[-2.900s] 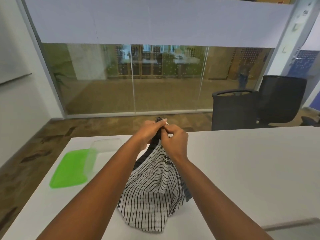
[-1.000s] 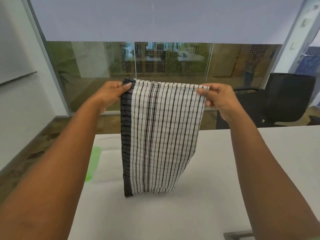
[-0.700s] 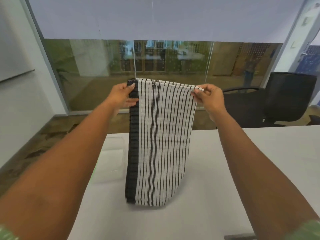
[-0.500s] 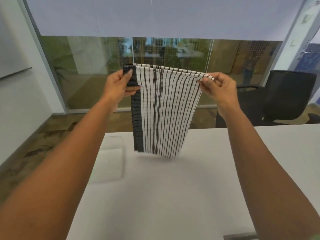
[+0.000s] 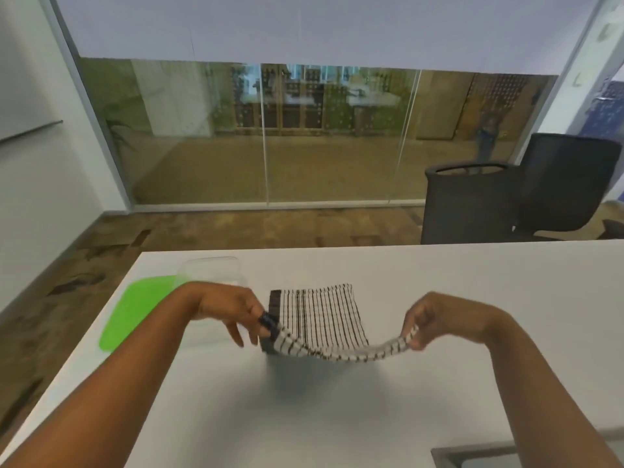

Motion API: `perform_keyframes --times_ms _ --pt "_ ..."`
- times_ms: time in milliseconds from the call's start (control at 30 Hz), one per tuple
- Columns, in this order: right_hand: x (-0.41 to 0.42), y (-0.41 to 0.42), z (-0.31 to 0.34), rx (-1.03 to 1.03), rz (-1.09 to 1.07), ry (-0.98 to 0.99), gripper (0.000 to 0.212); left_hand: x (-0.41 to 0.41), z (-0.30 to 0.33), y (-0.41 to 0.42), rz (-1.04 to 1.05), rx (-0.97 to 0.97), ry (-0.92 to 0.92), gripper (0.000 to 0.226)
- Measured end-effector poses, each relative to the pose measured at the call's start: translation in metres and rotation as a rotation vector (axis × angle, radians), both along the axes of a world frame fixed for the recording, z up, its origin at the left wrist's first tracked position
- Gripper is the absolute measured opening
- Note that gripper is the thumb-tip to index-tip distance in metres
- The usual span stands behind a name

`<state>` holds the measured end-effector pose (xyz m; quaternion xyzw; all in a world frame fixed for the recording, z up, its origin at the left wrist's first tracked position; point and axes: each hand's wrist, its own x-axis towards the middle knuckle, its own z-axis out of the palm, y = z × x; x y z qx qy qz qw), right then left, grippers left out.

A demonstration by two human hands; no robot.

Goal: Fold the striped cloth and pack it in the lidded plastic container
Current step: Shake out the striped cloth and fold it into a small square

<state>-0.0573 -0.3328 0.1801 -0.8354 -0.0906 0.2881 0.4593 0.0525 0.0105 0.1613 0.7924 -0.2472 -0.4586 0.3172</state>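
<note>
The black-and-white striped cloth (image 5: 317,319) lies spread over the white table (image 5: 472,282), its far part flat and its near edge lifted. My left hand (image 5: 233,307) pinches the near left corner by the dark border. My right hand (image 5: 429,319) pinches the near right corner, so the near edge sags between the two hands. The clear plastic container (image 5: 211,270) stands open at the table's far left, just beyond my left wrist. Its green lid (image 5: 135,309) lies flat beside it on the left.
Two black office chairs (image 5: 472,204) stand beyond the table's far right edge. A glass wall runs behind them. A grey object (image 5: 472,459) shows at the near right table edge. Bare table surface stretches to the right of the cloth.
Both hands have come down from chest height to the table, laying the hanging cloth out flat away from me. The view has tilted down, and the green lid shows again.
</note>
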Motion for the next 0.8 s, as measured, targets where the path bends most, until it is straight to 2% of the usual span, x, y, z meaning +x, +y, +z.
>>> perform_keyframes --times_ms 133,267,400,467,533,633,800 --pt "-0.014 0.01 -0.031 -0.036 0.076 0.147 0.034 -0.019 -0.03 -0.009 -0.163 0.2 0.114 0.018" --pt "-0.018 0.014 -0.049 0.007 0.037 0.19 0.023 -0.023 -0.045 -0.01 -0.108 0.175 0.211 0.022" --pt "-0.003 0.005 -0.071 0.167 -0.216 0.14 0.019 -0.016 -0.056 -0.007 0.092 -0.006 0.25 0.007" --pt "0.009 0.003 -0.082 0.238 -0.362 0.13 0.014 -0.009 -0.064 -0.007 0.24 -0.108 0.248 0.019" --pt "0.022 0.003 -0.094 0.294 -0.497 0.13 0.013 -0.001 -0.074 -0.01 0.405 -0.192 0.23 0.011" --pt "0.044 0.005 -0.108 0.373 -0.692 0.102 0.025 0.014 -0.091 -0.019 0.637 -0.266 0.182 0.015" --pt "0.079 0.012 -0.126 0.392 -0.94 -0.028 0.022 0.033 -0.114 -0.037 0.936 -0.31 0.148 0.014"
